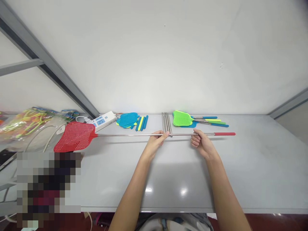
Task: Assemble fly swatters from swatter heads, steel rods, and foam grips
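Note:
A red fly swatter (77, 136) with a long metal rod and a red grip lies level across my view, held up just above the table. My left hand (156, 142) pinches the rod near its middle, thumb along the top. Closer to the red grip, my right hand (202, 142) has its fingers curled round the same rod. Behind my left hand, several metal rods (166, 123) lie side by side. Behind my right hand is a pile of swatters with rods and grips, a green swatter (183, 118) on top.
Blue swatter heads (128, 120) and several loose blue and yellow grips (141, 123) lie at the back, beside a white power strip (104, 120). Plastic bags (29, 123) sit at far left. A blurred-out patch covers the lower left. Metal frame posts stand at both sides of the grey table (252, 173).

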A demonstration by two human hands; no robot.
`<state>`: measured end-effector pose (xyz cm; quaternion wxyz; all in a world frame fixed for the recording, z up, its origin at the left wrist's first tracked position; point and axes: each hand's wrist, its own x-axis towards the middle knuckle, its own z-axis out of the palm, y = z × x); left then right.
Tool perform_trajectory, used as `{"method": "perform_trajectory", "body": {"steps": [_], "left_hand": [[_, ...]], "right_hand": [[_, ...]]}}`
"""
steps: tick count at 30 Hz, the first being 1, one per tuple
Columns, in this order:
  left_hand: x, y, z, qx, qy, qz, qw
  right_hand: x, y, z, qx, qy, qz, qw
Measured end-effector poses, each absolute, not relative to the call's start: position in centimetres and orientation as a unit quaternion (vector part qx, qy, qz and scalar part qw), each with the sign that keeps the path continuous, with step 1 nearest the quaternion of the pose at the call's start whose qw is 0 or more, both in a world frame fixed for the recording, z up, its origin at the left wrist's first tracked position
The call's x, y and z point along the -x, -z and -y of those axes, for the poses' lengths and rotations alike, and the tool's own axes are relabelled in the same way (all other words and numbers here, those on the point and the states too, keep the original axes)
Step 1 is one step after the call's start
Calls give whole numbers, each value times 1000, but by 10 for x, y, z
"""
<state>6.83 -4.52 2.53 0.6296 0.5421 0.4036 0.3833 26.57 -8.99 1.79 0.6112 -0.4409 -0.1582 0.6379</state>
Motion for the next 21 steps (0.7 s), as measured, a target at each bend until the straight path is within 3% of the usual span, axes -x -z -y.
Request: {"method": "perform_trajectory", "body": {"steps": [21], "left_hand": [[-67, -26, 41, -529, -318, -369, 695]], "right_hand": [[-270, -9, 83, 464, -577, 99, 665]]}}
